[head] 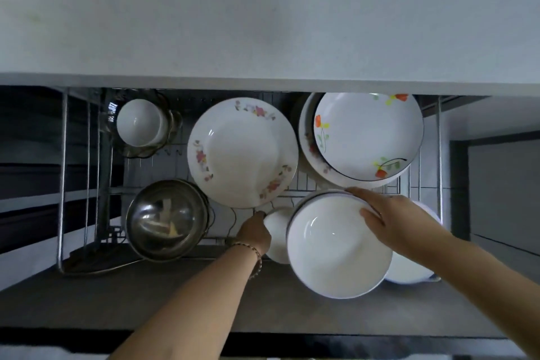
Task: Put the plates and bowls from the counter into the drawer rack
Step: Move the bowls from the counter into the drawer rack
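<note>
Pale grey counter [263, 14] fills the upper half of the view, bare at twelve o'clock, and below its front edge an open drawer holds a wire rack [295, 184] of dishes. At ten o'clock in the drawer a small white bowl [140, 123] sits inside a dark glass bowl [172, 131]. At the centre a flowered plate [242, 152] lies tilted on the wires. At two o'clock an orange-flowered dish [368, 134] rests on top of another plate [306, 137] whose rim shows at its left. At eight o'clock a steel bowl [166, 219] stands with others nested beneath it.

At four o'clock a large white bowl [339, 245] with a thin dark rim sits on a stack just beside a second white bowl [409, 269] farther right. The right hand [391, 216] lies over its far rim, fingers [368, 213] curled down against the inside, gripping the edge. The left hand [254, 231], with a beaded bracelet [254, 254] at the wrist, reaches to a smaller white bowl [277, 237] just left of the large one; its fingers are closed around that bowl's rim, though the tips are hidden.
</note>
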